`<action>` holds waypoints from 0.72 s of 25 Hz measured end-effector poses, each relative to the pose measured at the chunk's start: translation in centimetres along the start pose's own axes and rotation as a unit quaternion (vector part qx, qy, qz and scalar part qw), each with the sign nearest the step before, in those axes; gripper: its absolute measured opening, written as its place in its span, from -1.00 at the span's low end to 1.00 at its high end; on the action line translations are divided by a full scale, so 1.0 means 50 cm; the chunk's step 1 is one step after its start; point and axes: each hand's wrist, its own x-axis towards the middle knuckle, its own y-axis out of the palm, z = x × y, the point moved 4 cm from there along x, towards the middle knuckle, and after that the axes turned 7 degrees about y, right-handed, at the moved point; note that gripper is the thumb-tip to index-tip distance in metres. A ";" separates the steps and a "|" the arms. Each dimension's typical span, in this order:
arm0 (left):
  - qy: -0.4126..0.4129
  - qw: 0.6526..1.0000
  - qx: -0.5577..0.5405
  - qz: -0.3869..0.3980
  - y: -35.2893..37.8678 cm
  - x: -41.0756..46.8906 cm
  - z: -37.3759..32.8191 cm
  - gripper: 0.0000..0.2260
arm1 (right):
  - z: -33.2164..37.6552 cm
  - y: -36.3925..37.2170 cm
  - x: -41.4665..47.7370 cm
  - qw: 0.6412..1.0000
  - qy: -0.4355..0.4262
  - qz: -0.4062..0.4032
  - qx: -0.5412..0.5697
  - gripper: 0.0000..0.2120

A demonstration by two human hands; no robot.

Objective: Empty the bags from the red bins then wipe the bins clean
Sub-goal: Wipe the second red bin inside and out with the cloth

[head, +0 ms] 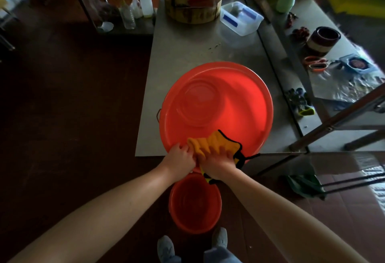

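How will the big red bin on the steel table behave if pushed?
The big red bin looks empty and thin-walled, so probably light. On the smooth steel table it would likely slide; near the edge, it may tip.

1 wide-angle head view looks forward and steeply down from above the near edge of the worktop (pixel 187 54), close over it, with the floor (pixel 62 106) at left and below
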 end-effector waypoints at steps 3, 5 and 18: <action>0.007 1.000 -0.017 -0.019 0.012 -0.010 0.003 -0.54 | -0.030 0.000 -0.004 1.000 -0.011 -0.015 -0.020 -0.47; 0.012 0.998 -0.030 -0.045 0.012 -0.011 0.001 -0.56 | -0.060 -0.008 -0.004 0.999 0.014 -0.012 -0.041 -0.44; 0.022 0.993 -0.076 -0.086 0.020 -0.001 -0.019 -0.64 | -0.036 -0.001 0.264 0.998 0.041 -0.024 0.046 -0.37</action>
